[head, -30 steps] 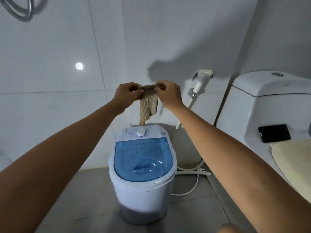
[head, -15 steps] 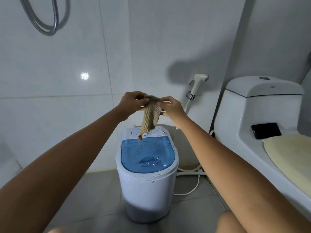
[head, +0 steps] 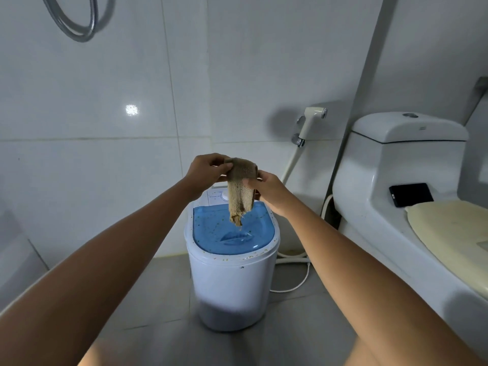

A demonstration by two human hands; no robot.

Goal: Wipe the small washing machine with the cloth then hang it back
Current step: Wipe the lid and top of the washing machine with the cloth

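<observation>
A small white washing machine (head: pixel 229 281) with a translucent blue lid stands on the floor against the tiled wall. Brown specks dot the lid and its rim. Above its control panel hangs a tan ribbed cloth (head: pixel 240 191), folded over at the top with its frayed end dangling over the lid. My left hand (head: pixel 207 170) pinches the cloth's upper left edge. My right hand (head: pixel 266 187) grips its right side a little lower. Both arms reach forward from the bottom corners.
A white toilet (head: pixel 396 165) stands at the right with a black phone (head: pixel 410 194) on its ledge and a cream seat cover (head: pixel 449 228). A bidet sprayer (head: pixel 311 121) hangs on the wall behind the machine. A white hose (head: pixel 298 281) lies on the floor. A metal shower hose (head: pixel 79 22) loops at top left.
Both hands have lowered the cloth from wall height down to just above the machine's lid. The view has tilted, so the toilet and shower hose show more.
</observation>
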